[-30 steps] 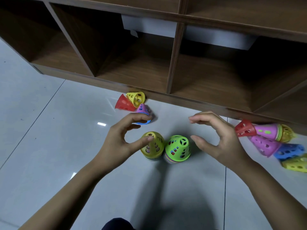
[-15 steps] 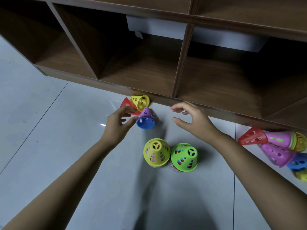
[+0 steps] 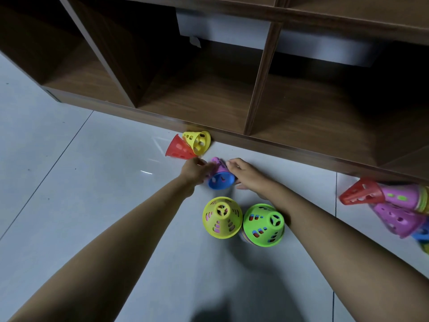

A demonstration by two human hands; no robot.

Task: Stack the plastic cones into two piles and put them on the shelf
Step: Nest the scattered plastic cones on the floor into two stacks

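Both hands have left the two standing piles and closed in: our left hand (image 3: 195,169) and right hand (image 3: 241,173) now pinch the tipped pink-and-blue perforated plastic cone pair (image 3: 220,176) between them. We should lift it level, then seat it squarely on the yellow-topped stack (image 3: 221,217) just behind our wrists.

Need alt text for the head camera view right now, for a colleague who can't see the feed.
Both hands, left hand and right hand, close on a lying blue and purple cone pair on the tiled floor before an open wooden shelf. Two upright piles, yellow-topped and green-topped, stand nearer; loose cones lie behind, more cones at right.
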